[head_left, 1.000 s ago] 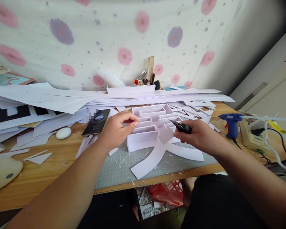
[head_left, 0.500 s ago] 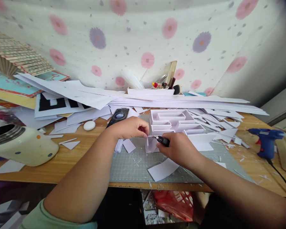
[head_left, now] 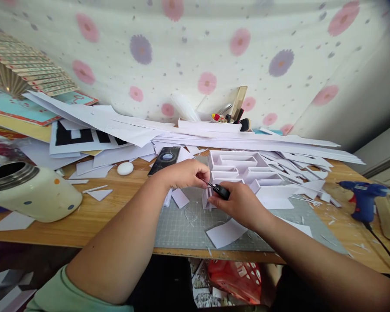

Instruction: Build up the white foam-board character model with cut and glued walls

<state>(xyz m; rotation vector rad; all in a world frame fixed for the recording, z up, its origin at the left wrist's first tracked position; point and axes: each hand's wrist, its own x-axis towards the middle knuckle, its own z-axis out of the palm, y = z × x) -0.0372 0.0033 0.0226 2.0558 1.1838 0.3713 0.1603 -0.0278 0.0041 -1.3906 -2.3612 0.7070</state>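
Observation:
My right hand (head_left: 238, 201) is closed around a black utility knife (head_left: 221, 191), its thin metal tip pointing left. My left hand (head_left: 195, 172) is pinched close by that tip; whatever is between its fingertips is too small to make out. Both hands are at the near left corner of a white card model (head_left: 235, 161) with thin upright walls forming compartments. The model rests on a grey cutting mat (head_left: 182, 229), and my right hand hides part of its front. A curled white card piece (head_left: 226, 232) lies in front of it.
A phone (head_left: 164, 160) and a white oval object (head_left: 125, 168) are left of the model. Farther left lies an open cream jar (head_left: 42, 190). A blue glue gun (head_left: 360, 197) with a cord is at the right. Long white card strips (head_left: 247, 141) and scraps line the back.
My left fingertips have come closer to the knife tip and now pinch right beside it. The whole view has shifted slightly.

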